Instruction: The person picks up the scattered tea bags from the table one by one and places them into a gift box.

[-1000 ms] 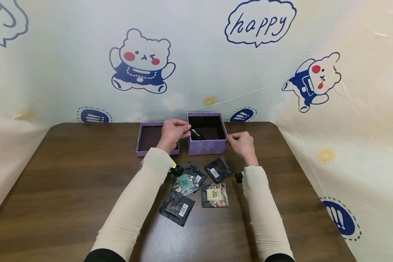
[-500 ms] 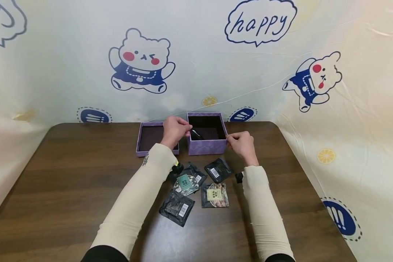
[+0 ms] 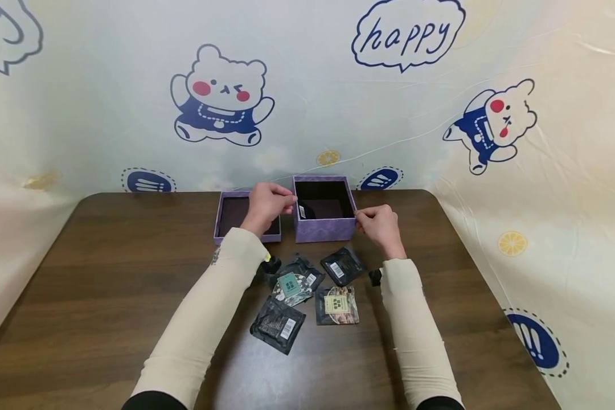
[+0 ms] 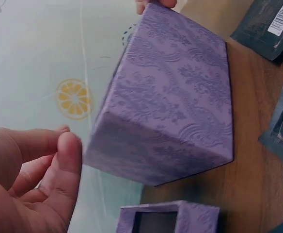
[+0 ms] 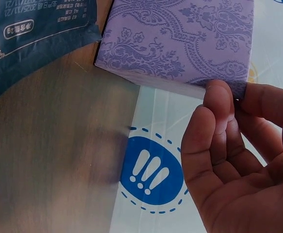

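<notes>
A purple patterned box [image 3: 325,230], open at the top with a dark inside, stands at the table's far edge. Inside it, against the left wall, lies a black sachet [image 3: 306,212] with a white label. Just outside the box's left rim is my left hand [image 3: 267,206], above the box lid; in the left wrist view the thumb meets the index finger, with nothing visible between them. My right hand [image 3: 380,228] pinches the box's right front corner between thumb and fingers, as the right wrist view shows on the patterned side [image 5: 180,43].
The purple lid [image 3: 222,225] lies inside up, left of the box. Several sachets lie in front, among them a barcoded one [image 3: 342,266], one with a cream label [image 3: 336,305], a green-labelled one [image 3: 289,285] and a dark one [image 3: 278,326]. A printed cloth [image 3: 307,102] hangs behind the table.
The left hand has let go of the black sachet, which now lies in the box with its label showing. That hand has drawn slightly left. The right hand stays at the box corner.
</notes>
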The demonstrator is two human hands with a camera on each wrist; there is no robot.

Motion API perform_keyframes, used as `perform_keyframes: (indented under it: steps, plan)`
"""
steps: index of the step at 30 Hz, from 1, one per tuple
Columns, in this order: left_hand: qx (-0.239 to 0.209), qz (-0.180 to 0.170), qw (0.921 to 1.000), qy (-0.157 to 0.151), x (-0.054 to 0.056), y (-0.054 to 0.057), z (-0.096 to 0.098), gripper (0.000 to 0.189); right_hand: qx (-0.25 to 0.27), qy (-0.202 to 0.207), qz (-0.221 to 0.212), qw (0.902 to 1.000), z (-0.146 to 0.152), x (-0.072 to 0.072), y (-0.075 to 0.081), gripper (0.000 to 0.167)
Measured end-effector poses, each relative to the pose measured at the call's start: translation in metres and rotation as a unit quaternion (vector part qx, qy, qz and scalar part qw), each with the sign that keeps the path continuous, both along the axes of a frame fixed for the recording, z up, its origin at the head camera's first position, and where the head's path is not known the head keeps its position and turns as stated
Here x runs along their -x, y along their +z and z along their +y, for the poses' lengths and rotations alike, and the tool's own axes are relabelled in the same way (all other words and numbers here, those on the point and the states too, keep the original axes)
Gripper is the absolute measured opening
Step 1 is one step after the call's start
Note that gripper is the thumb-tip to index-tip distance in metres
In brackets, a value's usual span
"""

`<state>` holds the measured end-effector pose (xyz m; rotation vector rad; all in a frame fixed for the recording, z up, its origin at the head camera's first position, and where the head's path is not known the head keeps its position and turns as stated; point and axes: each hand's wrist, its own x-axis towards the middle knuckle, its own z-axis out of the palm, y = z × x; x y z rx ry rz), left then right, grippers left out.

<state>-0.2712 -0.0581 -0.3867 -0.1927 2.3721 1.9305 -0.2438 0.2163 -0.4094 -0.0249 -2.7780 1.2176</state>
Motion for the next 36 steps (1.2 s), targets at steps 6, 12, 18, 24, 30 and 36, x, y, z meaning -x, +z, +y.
perform_keyframes:
  steps: [6,12,18,24,30,36]
  plan:
    - [0.02,-0.005,0.999,-0.038,-0.009,0.009,-0.017,0.018,0.004,-0.001,-0.005,1.0,0.001,0.002,-0.001,0.026]
    - [0.062,-0.009,0.9964,-0.058,-0.028,0.01,-0.043,0.021,0.005,0.001,-0.01,0.9999,0.001,0.002,-0.001,0.025]
    - [0.091,-0.007,0.9938,-0.063,-0.047,0.005,-0.068,0.022,-0.001,0.003,-0.005,1.0,0.0,0.002,0.001,0.027]
    - [0.091,-0.026,0.9934,-0.065,-0.061,-0.002,-0.087,0.026,-0.004,0.003,-0.001,1.0,0.0,0.001,0.001,0.028]
    - [0.097,-0.039,0.992,-0.071,-0.073,-0.009,-0.1,0.028,-0.005,0.006,0.003,1.0,-0.001,0.001,0.001,0.029]
    - [0.111,-0.062,0.9897,-0.065,-0.085,-0.02,-0.112,0.026,-0.006,0.004,-0.006,1.0,-0.002,-0.001,0.002,0.029]
